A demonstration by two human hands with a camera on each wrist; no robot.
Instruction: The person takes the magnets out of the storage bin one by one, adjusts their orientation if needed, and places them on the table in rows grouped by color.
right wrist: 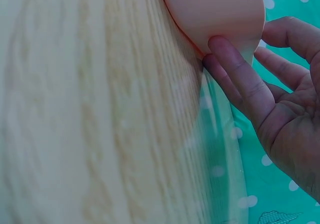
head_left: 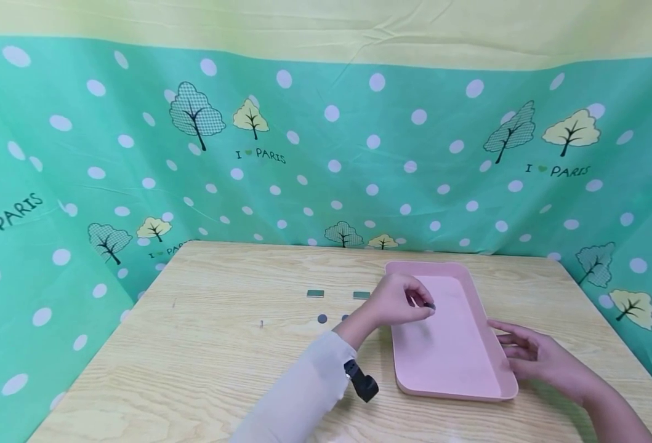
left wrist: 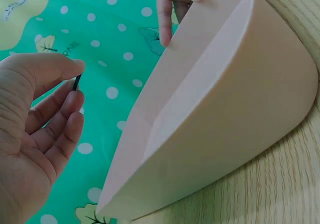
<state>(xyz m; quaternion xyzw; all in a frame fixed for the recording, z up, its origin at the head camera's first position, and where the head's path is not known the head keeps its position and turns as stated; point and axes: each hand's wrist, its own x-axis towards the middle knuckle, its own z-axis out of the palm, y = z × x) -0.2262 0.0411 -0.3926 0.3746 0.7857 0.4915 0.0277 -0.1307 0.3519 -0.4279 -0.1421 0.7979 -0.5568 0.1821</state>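
Observation:
Over the inside of a pink tray (head_left: 442,369), my left hand (head_left: 400,300) pinches a small dark disc (left wrist: 77,82) between thumb and fingertips. The disc shows edge-on in the left wrist view, thin and black, above the tray floor and apart from it. My right hand (head_left: 542,357) is at the tray's right side, its extended fingers touching the outer wall. In the right wrist view, fingertips (right wrist: 223,46) rest against that wall and another finger meets the rim.
Left of the tray on the wooden table (head_left: 193,369) lie two small dark green rectangles (head_left: 316,293) and two dark round discs (head_left: 322,319), one partly behind my left wrist. A tiny pinkish piece (head_left: 261,323) lies further left. A green dotted curtain (head_left: 303,184) hangs behind.

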